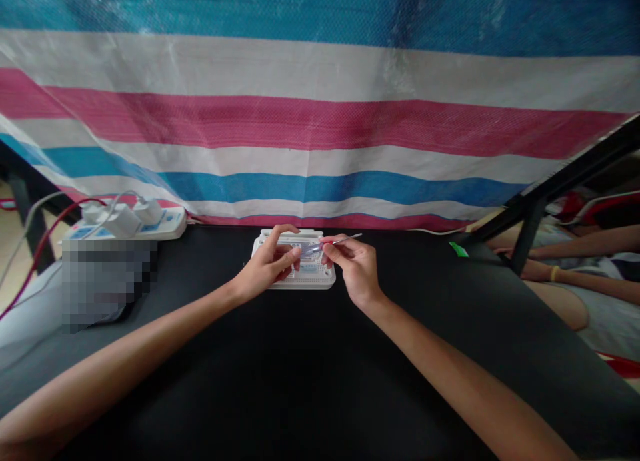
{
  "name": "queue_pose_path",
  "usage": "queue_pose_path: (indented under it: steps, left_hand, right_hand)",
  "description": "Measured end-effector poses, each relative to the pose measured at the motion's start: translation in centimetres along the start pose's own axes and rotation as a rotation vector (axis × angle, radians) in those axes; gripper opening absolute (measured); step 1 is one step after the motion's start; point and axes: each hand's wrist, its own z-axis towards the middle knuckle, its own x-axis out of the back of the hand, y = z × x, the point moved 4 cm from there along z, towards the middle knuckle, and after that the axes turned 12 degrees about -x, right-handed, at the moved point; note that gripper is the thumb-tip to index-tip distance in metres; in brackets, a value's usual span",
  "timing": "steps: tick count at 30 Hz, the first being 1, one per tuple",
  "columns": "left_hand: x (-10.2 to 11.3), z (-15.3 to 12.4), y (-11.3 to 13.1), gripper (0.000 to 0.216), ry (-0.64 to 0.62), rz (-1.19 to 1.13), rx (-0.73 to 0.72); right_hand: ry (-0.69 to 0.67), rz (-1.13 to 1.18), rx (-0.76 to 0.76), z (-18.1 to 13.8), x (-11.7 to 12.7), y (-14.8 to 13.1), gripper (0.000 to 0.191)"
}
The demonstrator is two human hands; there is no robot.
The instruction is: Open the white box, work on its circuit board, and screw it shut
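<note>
Evidently both hands meet over a small white plastic case [300, 274] that lies flat on the black table [310, 381], near its far edge and just below the striped tarp [320, 121]. The left hand [267, 268] rests on the case's left part, fingers curled, with thumb and forefinger closed on the near end of a thin pen-like tool [325, 244]; the right hand [353, 264] pinches the same tool further along, its fine pale tip pointing up and to the right beyond the fingers. Whether the tool touches the case I cannot tell, as the fingers hide the spot. The tool looks very light, stiff and slender, likely to roll or slip out of a loose pinch and easy to bend at the tip, so the thicker barrel is the sensible place to grip, not the point. The case seems light and rigid, with smooth plastic that would probably slide on the table unless a palm steadies it; its long edges offer the surest hold. A white power strip [145, 224] with plugs and cables sits well apart on the left, and another person's arms [580, 261] lie beyond the table at the right.
</note>
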Motion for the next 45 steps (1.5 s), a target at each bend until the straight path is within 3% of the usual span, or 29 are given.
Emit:
queue_pose_path:
  steps: [7,14,17,21,23,25,28,32,36,45]
  left_hand:
    - [0.2,0.0,-0.2,0.045,0.017,0.028,-0.063]
    - [-0.6,-0.5,-0.3,0.06,-0.001,0.016,-0.02]
    - [0.2,-0.2,0.4,0.046,0.018,0.197,-0.086]
    - [1.2,1.2,1.4,0.027,-0.073,0.754,-0.18]
    - [1.0,2.1,1.3,0.034,-0.192,0.958,-0.207]
    - [0.6,2.8,0.7,0.056,-0.318,1.077,-0.183]
    - [-0.2,3.3,-0.6,0.09,-0.472,1.165,-0.101]
    - [-1.3,3.2,-2.1,0.096,-0.584,1.204,-0.104]
    - [-1.6,3.0,-2.9,0.094,-0.563,1.248,-0.136]
    - [-1.9,2.9,-2.9,0.098,-0.561,1.264,-0.143]
  right_hand:
    - [0.047,0.027,-0.03,0.3,0.3,-0.1,0.026]
    - [-0.045,0.217,-0.15,0.0,-0.6,0.0,0.033]
    - [-0.028,0.186,-0.189,0.9,0.4,-0.7,0.034]
    - [-0.141,-0.156,-0.236,2.7,2.7,-2.0,0.03]
    - [-0.197,-0.421,-0.201,3.3,3.7,-2.5,0.029]
    - [-0.199,-0.704,-0.096,3.5,4.5,-3.2,0.032]
    - [-0.248,-1.01,-0.019,3.1,4.7,-3.9,0.027]
    - [-0.355,-1.243,-0.041,2.2,4.5,-4.0,0.021]
    - [-0.329,-1.409,-0.011,1.8,4.6,-3.8,0.02]
    - [-0.313,-1.524,-0.058,1.4,3.5,-3.2,0.02]
